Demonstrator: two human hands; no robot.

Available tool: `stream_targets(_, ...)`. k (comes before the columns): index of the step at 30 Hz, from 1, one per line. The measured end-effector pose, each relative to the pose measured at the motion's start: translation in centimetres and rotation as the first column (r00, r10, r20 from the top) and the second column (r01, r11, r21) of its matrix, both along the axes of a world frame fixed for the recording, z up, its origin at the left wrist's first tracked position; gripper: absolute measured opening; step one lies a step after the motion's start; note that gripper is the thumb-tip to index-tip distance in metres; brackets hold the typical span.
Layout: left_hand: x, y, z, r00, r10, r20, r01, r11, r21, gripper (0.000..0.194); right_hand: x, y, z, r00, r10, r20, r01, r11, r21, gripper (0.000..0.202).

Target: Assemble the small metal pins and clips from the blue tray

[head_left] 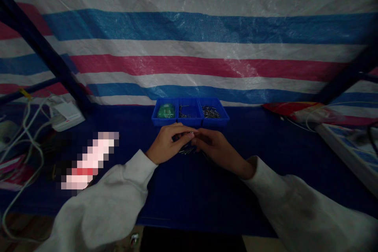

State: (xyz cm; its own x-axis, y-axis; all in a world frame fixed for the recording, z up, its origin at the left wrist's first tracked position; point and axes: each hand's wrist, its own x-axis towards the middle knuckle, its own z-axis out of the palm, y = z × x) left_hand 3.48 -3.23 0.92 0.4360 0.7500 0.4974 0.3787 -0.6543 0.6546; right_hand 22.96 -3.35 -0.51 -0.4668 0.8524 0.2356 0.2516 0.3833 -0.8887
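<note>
1. The piece [191, 132], small and shiny, is at the fingertips of both hands, held above the table [189, 197] and in front of the tray [164, 122].
2. The left hand [173, 140] has its grip pressed together, thumb and forefinger pinching the piece, with the other fingers curled.
3. The right hand [219, 146] meets it from the other side, fingers bent close to the piece; in this dim light I cannot tell whether its grip pinches the piece too or only steadies it.
4. Beneath the fingertips a loose pile [186, 151] of thin metal bits lies on the table, partly hidden by the hands.
5. The blue tray stands just beyond, with three compartments in a row: green stuff [166, 111] in the left one, a few metal bits [184, 115] in the middle one, many more [210, 112] in the right one.
6. To the left are a white box [67, 115], tangled cables [27, 126] and a pixelated pale patch.
7. To the right are a red packet [291, 107] and a pale, blue-marked box [351, 151].
8. Behind everything hangs a striped sheet [206, 27] in red, white and blue.
</note>
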Motion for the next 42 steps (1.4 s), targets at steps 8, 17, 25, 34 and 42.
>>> stream_targets(8, 0.1, 0.1, -0.5, 0.999, 0.004, 0.033, -0.004, 1.000, 0.008, 0.027, -0.1, -0.2, 0.7, 0.998, 0.013, -0.057, -0.015, 0.999, -0.041, 0.022)
stream_targets(17, -0.2, 0.2, -0.8, 0.998, 0.059, -0.034, -0.049, 0.972, 0.231, 0.023, 0.0, -0.2, 0.6, 0.997, -0.067, 0.046, 0.069, 0.997, -0.042, 0.022)
stream_targets(25, -0.2, 0.3, -1.3, 0.993, 0.053, -0.101, -0.029, 0.973, 0.227, 0.014, -0.1, -0.8, 0.5, 0.994, 0.019, 0.104, -0.020, 1.000, 0.014, 0.026)
stream_targets(34, 0.0, 0.0, -0.9, 0.994, 0.087, -0.073, -0.075, 0.985, 0.156, 0.007, 0.2, 0.5, 0.5, 0.993, -0.119, 0.005, 0.119, 0.993, 0.005, 0.019)
stream_targets(42, -0.1, 0.1, -0.9, 0.991, 0.069, -0.115, -0.052, 0.988, 0.145, 0.009, 0.2, 0.2, 0.6, 0.991, -0.092, 0.093, 0.088, 0.995, 0.045, 0.015)
